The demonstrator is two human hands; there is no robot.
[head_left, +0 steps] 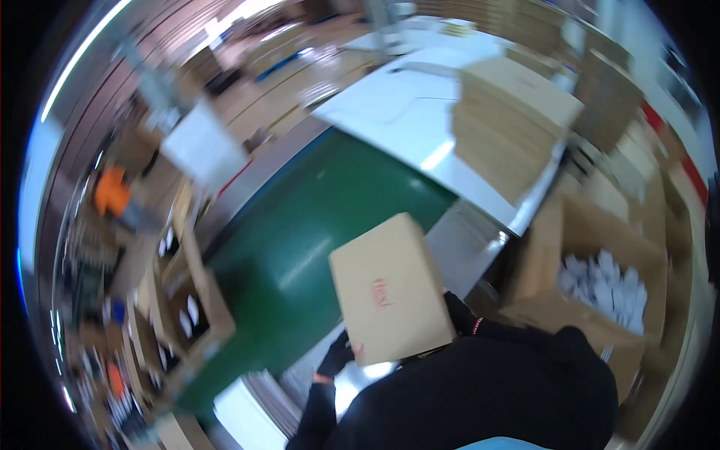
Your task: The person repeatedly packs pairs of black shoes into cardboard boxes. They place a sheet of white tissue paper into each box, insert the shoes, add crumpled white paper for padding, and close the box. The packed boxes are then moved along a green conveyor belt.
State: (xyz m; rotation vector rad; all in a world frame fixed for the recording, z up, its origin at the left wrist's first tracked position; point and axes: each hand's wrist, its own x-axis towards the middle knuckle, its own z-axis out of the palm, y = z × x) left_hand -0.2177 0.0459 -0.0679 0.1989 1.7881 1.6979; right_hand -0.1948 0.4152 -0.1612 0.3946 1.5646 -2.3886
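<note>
Between my two hands is a brown cardboard box (390,296) with red print on its face, tilted over the near edge of the green conveyor belt (300,225). My left hand (337,355), in a dark glove with bare fingertips, grips its lower left corner. On the box's right side, my right hand (457,311) holds on, also dark-gloved, with a red band at the wrist. Part of the right hand's fingers is hidden behind the box.
A stack of flat cardboard (510,124) stands on the white table (420,97) beyond the belt. At right, an open carton (540,255) holds many white pieces. Divided cartons (199,285) line the belt's left side. A pile of white sheets (251,412) lies near my left forearm. A person in orange (112,193) is farther left.
</note>
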